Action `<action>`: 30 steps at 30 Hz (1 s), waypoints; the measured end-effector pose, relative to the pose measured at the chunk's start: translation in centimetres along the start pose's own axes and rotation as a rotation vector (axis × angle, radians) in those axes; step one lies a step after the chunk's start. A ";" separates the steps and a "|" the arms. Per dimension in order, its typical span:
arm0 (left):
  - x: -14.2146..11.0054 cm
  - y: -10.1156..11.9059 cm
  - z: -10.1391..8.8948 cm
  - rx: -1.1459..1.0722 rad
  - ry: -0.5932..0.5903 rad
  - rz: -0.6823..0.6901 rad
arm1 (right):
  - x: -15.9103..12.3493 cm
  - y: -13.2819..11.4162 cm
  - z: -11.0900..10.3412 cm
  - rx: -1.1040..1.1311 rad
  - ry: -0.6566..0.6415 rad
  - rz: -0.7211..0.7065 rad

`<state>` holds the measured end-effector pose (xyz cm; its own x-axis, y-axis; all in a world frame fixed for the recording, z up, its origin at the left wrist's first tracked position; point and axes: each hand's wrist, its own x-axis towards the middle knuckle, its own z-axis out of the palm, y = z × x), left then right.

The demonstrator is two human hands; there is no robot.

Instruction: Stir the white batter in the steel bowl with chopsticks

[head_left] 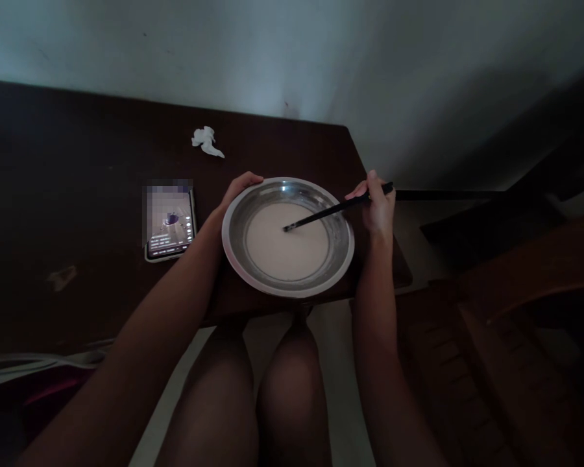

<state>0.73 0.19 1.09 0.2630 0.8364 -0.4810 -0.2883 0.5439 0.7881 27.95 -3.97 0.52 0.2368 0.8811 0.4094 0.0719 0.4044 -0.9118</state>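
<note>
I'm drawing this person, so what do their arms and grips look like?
The left arm and right arm are bare, with no sleeves in view. The left grip and right grip wear no gloves. No watch or bracelet shows.

Phone screen [179,224]: rows of small pale text [164,248], too blurred to read; nothing legible elsewhere.

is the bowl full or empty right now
Neither, partly filled: pale liquid covers the bottom of the bowl, and bare metal wall shows between it and the rim. Depth: cannot tell.
</note>
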 end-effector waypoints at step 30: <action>-0.2 -0.1 0.0 -0.012 -0.010 -0.018 | -0.1 0.0 0.2 -0.042 -0.031 -0.028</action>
<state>0.70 0.02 1.09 0.2777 0.8258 -0.4908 -0.2943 0.5594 0.7749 27.76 -4.07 0.50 0.2036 0.8770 0.4352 0.1193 0.4189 -0.9001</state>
